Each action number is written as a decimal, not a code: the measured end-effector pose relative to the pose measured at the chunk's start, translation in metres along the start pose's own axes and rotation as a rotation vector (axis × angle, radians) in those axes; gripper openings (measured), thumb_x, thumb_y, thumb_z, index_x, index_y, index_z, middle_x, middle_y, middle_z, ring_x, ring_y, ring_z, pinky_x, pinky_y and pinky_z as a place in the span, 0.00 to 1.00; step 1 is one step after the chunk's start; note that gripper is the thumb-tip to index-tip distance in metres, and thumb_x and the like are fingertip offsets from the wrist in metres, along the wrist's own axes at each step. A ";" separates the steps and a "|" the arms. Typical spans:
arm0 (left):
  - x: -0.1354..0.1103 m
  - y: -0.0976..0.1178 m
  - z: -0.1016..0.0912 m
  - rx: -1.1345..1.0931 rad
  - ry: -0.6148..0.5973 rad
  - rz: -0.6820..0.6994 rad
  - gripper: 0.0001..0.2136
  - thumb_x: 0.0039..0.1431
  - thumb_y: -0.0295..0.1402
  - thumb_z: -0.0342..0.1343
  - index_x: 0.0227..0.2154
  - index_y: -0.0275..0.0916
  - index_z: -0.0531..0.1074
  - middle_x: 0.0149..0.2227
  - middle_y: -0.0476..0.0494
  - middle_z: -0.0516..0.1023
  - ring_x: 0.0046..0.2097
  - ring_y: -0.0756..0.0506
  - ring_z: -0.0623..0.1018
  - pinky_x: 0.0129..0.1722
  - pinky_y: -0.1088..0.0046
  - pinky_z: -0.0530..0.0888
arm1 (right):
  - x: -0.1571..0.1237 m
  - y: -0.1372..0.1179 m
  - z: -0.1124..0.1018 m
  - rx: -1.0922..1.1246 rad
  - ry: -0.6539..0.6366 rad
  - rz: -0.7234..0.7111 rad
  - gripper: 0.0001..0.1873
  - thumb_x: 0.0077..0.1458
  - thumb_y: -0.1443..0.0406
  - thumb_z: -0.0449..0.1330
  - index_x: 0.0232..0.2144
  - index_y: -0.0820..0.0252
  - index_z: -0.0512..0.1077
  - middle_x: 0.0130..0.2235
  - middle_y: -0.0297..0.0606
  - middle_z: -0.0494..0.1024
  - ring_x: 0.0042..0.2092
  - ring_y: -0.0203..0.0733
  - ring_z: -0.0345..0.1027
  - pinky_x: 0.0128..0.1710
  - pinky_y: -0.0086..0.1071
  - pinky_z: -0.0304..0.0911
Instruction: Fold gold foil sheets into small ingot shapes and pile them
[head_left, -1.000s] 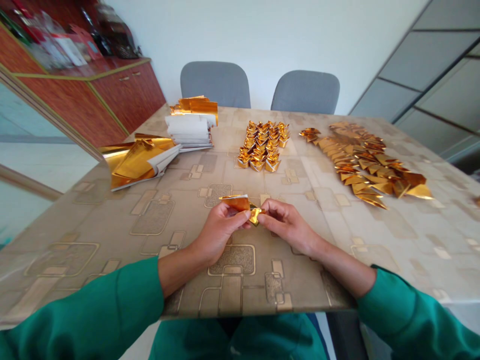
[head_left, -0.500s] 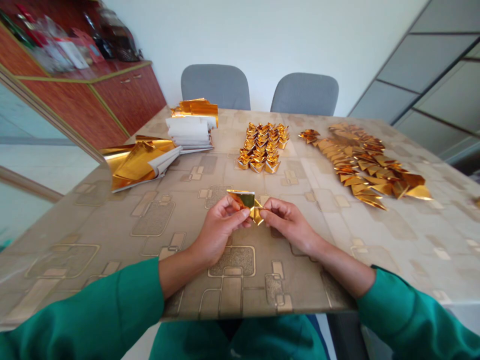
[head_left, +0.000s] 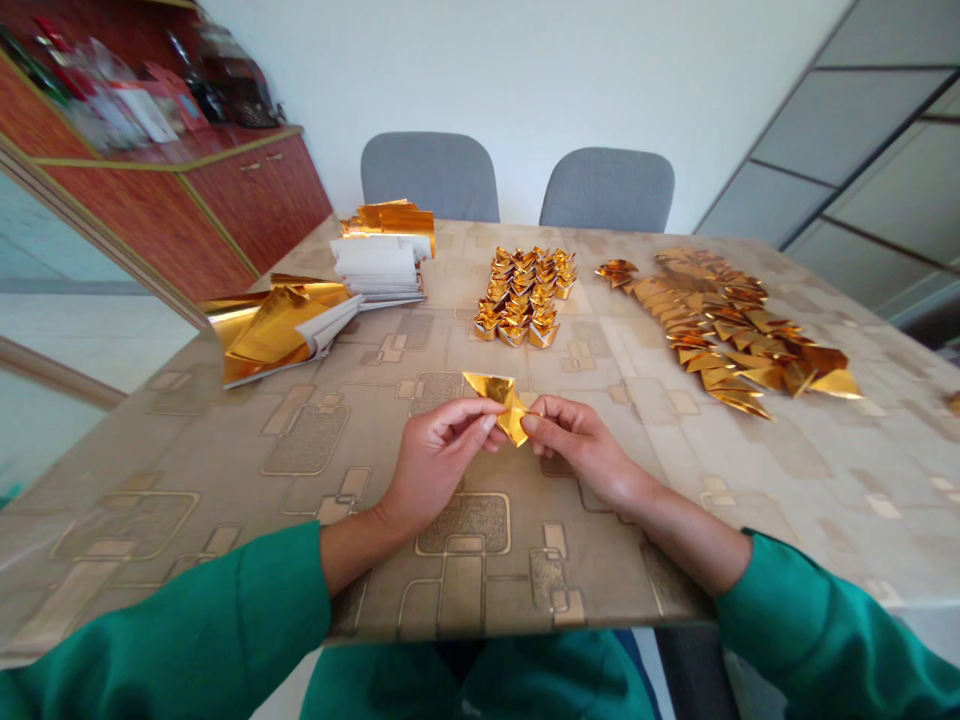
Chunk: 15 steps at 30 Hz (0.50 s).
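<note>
A small piece of folded gold foil paper (head_left: 513,412) is held up above the near middle of the table, between my two hands. My left hand (head_left: 442,440) pinches its left side with thumb and forefinger. On the other side, the thumb and fingers of my right hand (head_left: 576,440) grip the right edge. One flap of the paper points up and to the left. Beyond the hands, finished folded gold paper pieces (head_left: 525,295) stand in close rows. Fingertips hide part of the held paper.
At the left lie gold foil sheets (head_left: 277,325) and a stack of white-backed sheets (head_left: 379,265). A spread of flat folded gold pieces (head_left: 720,320) covers the right side. Two grey chairs (head_left: 429,175) stand behind the patterned tablecloth (head_left: 300,440). A wooden cabinet (head_left: 247,190) is back left.
My left forefinger has come over the front of the gold paper, which has turned a little. Its upper flap sits slightly higher and further right. My right hand keeps its pinch.
</note>
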<state>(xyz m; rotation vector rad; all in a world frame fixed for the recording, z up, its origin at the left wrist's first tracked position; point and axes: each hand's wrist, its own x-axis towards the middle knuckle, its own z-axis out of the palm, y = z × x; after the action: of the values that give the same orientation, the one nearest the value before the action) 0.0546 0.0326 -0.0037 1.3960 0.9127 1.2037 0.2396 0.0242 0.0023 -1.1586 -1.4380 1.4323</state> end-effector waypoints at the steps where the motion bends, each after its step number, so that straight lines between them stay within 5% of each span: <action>1: 0.000 -0.002 -0.001 0.041 -0.008 0.025 0.06 0.57 0.28 0.59 0.37 0.37 0.78 0.30 0.48 0.82 0.29 0.51 0.79 0.32 0.77 0.76 | 0.000 -0.001 -0.001 -0.003 -0.001 -0.005 0.21 0.54 0.49 0.60 0.24 0.58 0.64 0.22 0.28 0.64 0.23 0.31 0.50 0.23 0.28 0.46; 15: 0.010 0.004 -0.018 0.853 0.064 0.828 0.06 0.55 0.27 0.64 0.34 0.44 0.79 0.38 0.45 0.76 0.40 0.46 0.74 0.40 0.66 0.72 | -0.003 -0.007 -0.003 -0.012 -0.004 -0.017 0.22 0.54 0.48 0.61 0.21 0.58 0.64 0.20 0.28 0.64 0.23 0.32 0.50 0.23 0.29 0.46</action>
<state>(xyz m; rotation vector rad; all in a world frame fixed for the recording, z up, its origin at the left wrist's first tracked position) 0.0388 0.0455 0.0012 2.6039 0.9661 1.5246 0.2426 0.0227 0.0096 -1.1487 -1.4583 1.4168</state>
